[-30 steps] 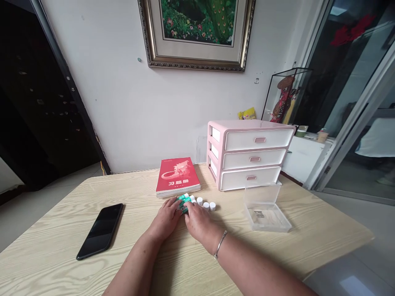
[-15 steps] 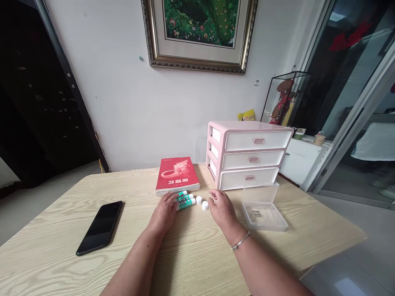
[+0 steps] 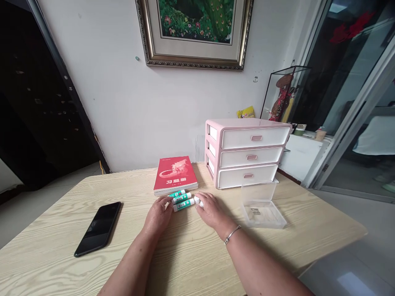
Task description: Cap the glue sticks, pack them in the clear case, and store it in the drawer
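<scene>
Three green-and-white tubes that look like glue sticks lie side by side on the table, white ends pointing right. My left hand rests at their left ends, thumb and fingers bent against them and hiding those ends. Just right of the sticks, my right hand curls its fingers and thumb around two small white caps, partly covering them. A red book lies right behind the sticks.
A pink drawer unit with white drawers stands at the back right. In front of it sits a clear plastic box with its lid up. A black phone lies at the left. The table's right edge drops to the floor.
My right hand has moved left and closed over the white caps. My left hand has shifted slightly left, and the sticks now lie more spread apart.
</scene>
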A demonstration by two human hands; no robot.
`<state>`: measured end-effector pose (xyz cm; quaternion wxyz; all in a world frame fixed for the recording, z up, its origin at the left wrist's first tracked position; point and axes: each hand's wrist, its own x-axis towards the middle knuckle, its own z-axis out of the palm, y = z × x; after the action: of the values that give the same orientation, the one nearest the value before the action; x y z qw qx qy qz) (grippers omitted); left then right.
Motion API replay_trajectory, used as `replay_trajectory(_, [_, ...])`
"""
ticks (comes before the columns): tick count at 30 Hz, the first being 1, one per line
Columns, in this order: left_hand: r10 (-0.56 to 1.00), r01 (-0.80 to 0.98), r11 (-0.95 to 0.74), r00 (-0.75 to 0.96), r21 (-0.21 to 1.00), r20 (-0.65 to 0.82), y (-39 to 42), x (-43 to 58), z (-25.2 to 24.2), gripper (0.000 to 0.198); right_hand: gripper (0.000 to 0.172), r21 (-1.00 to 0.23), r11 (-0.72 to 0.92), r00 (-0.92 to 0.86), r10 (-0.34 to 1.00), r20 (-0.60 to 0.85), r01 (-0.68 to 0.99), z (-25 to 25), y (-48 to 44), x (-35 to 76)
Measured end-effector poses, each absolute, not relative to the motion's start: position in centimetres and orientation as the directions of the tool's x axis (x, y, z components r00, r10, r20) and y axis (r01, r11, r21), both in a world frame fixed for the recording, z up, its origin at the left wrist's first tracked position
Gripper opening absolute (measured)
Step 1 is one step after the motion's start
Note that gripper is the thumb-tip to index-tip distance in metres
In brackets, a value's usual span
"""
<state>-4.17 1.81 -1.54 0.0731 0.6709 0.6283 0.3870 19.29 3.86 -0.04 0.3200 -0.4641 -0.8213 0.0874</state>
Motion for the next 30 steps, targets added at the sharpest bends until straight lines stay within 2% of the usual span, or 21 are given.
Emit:
replay_trajectory(5, [0.888,0.781,-0.253,-0.047,0.571,0.457,1.6,-3.9,-1.5,0.031,0.036,-0.438,0.525,-0.378,0.844,0.38,0.73,0.3,3.0,19.3])
replay_trajectory(13, [0.888,0.746,-0.315,0.014,0.587,0.459,1.3,-3.1,-1.6,0.028,0.029,-0.485,0.546,-0.379,0.833,0.403,0.683,0.3,2.4,19.8])
replay_trajectory(21, [0.885,0.683,-0.291,-0.073,0.67,0.459,0.9,-2.0,-0.5,0.028,0.023,-0.474,0.609,-0.293,0.759,0.582,0.636,0.5,2.7,19.7])
replay_trajectory(26, [0.885,0.536,-0.287,-0.17,0.794,0.434,-0.2,-1.7,0.8,0.029,0.022,-0.593,0.618,-0.149,0.747,0.648,0.516,0.9,2.4,19.7])
replay_trajectory(28, [0.906,0.441,-0.268,-0.187,0.857,0.38,-0.7,-1.7,1.4,0.035,0.023,-0.686,0.595,-0.114,0.784,0.61,0.419,0.9,2.2,19.5])
replay_trajectory(30, [0.933,0.33,-0.241,-0.18,0.913,0.312,-1.1,-1.7,2.2,0.041,0.027,-0.81,0.529,-0.115,0.848,0.518,0.255,1.1,2.1,19.1])
